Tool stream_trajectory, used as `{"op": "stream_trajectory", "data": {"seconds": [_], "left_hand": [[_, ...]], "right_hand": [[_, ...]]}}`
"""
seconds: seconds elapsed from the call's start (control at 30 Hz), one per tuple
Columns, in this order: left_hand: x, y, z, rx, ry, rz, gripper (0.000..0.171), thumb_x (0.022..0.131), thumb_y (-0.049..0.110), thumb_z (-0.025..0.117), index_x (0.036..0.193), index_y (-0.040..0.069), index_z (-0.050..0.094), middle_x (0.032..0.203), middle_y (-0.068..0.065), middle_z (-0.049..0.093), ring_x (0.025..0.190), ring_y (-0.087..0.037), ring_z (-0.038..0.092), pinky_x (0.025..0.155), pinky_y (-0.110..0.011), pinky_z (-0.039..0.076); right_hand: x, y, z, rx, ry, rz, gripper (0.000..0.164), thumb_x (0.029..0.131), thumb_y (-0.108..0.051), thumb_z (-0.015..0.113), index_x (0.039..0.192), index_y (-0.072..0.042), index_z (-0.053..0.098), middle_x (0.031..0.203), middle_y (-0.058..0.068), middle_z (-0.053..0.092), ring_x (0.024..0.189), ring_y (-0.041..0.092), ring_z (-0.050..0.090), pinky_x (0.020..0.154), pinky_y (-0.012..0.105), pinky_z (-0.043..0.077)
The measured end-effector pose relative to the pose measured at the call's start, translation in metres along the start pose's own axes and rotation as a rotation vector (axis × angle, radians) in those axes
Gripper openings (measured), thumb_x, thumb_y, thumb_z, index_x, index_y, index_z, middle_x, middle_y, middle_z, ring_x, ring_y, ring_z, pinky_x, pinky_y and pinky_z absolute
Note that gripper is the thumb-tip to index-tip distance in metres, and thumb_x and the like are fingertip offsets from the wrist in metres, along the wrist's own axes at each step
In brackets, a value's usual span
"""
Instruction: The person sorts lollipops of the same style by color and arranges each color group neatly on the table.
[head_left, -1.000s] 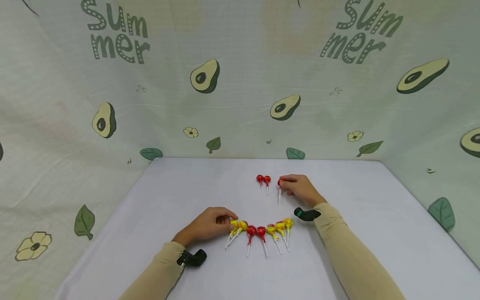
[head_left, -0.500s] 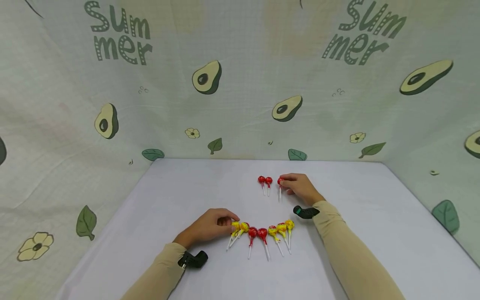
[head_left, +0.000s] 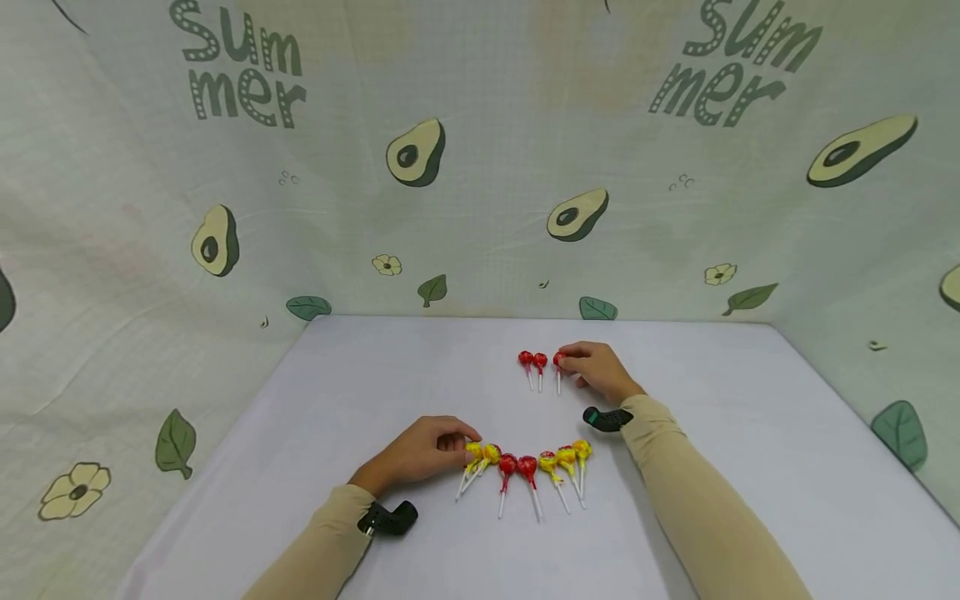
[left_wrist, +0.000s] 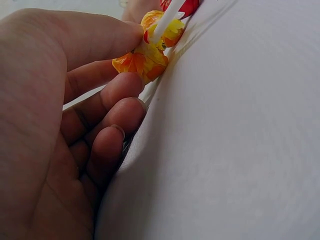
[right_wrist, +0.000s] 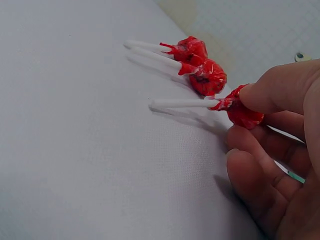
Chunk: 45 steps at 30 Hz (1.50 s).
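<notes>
My right hand (head_left: pixel 600 371) pinches a red-wrapped lollipop (right_wrist: pixel 245 118) by its candy head, between thumb and fingers. Its white stick points toward me, close over the cloth. Just left of it lie two more red lollipops (right_wrist: pixel 207 79), heads side by side. Nearer to me, my left hand (head_left: pixel 422 452) pinches a yellow lollipop (left_wrist: pixel 141 66) at the left end of a curved row; the fingers partly hide it. Against it lies another yellow lollipop (head_left: pixel 491 454). Two red lollipops (head_left: pixel 527 467) make the row's middle, and several yellow lollipops (head_left: pixel 566 457) its right end.
A white cloth (head_left: pixel 390 375) covers the table. Behind it hangs a pale curtain (head_left: pixel 480 250) printed with avocados and leaves. Each wrist wears a black camera strap (head_left: pixel 609 419).
My right hand has slid slightly left with the red lollipop, narrowing the gap to the two red ones. My left hand keeps its place in the row. The head view has shifted a little.
</notes>
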<state>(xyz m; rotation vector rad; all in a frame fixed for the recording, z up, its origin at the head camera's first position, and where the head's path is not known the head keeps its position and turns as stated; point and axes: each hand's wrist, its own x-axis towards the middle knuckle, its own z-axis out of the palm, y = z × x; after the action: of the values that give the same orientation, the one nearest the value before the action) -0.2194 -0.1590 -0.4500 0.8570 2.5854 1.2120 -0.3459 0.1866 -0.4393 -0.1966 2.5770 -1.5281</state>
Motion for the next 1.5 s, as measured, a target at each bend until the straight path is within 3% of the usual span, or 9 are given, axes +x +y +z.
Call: {"op": "stream_trajectory", "data": {"seconds": [0.6,0.93,1.5], "left_hand": [[0.0003,-0.0013,0.0007,-0.01,0.005,-0.007,0.02,0.092,0.027,0.074,0.113,0.026,0.072,0.084,0.01,0.061,0.078,-0.01,0.055,0.068,-0.025,0.047],[0.0009,-0.0046,0.0,-0.013,0.009,0.007,0.019,0.093,0.027,0.074,0.112,0.027,0.072,0.084,0.01,0.061,0.077,-0.01,0.055,0.068,-0.025,0.048],[0.0007,-0.0031,0.0003,0.008,0.018,0.007,0.02,0.092,0.028,0.074,0.112,0.026,0.072,0.085,0.009,0.061,0.077,-0.009,0.055,0.067,-0.024,0.047]], "right_hand": [[0.0086,-0.0016,0.0056,-0.071,0.029,0.009,0.037,0.098,-0.031,0.065,0.127,-0.009,0.067,0.107,0.011,0.068,0.077,0.023,0.056,0.061,0.029,0.047],[0.0103,-0.0025,0.0084,-0.043,0.034,0.023,0.038,0.097,-0.031,0.067,0.129,-0.01,0.066,0.109,0.011,0.068,0.086,0.023,0.058,0.061,0.027,0.049],[0.0097,-0.0025,0.009,-0.082,0.058,0.009,0.036,0.098,-0.032,0.065,0.127,-0.01,0.067,0.106,0.01,0.068,0.087,0.024,0.059,0.063,0.03,0.05]]}}
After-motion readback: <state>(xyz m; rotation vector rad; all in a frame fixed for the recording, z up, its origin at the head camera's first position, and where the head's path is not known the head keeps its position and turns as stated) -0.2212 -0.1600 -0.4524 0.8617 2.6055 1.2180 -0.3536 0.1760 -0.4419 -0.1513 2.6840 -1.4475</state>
